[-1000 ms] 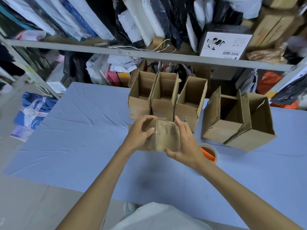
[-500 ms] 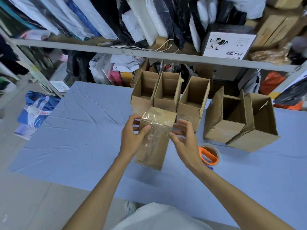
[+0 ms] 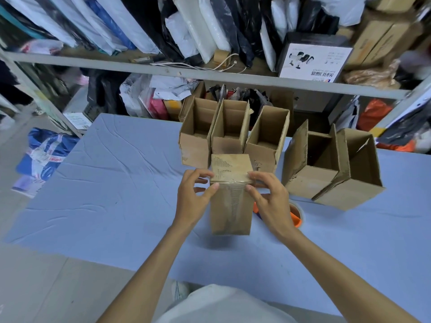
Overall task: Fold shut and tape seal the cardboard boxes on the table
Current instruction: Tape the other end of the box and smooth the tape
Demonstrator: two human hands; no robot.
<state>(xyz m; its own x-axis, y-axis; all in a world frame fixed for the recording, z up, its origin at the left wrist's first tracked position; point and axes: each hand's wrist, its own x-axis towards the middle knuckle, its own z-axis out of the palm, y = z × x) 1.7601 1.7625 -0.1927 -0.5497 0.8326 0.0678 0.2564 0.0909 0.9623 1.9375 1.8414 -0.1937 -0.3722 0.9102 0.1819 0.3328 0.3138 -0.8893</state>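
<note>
Left hand (image 3: 193,201) and right hand (image 3: 270,201) each have a fingertip grip on the top edge of the taped box (image 3: 231,194), one per side. Box stands upright on the blue worktop (image 3: 116,183), closed, clear tape over top and front. Behind it three open boxes (image 3: 233,131); tape roll (image 3: 296,213) just right, partly hidden.

Brown cardboard boxes (image 3: 233,136), pale blue table (image 3: 116,183), orange tape dispenser (image 3: 294,219)

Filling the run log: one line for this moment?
phase: pressing tape | left hand: on closed box | right hand: same | open boxes: waiting | tape roll: on table
</note>
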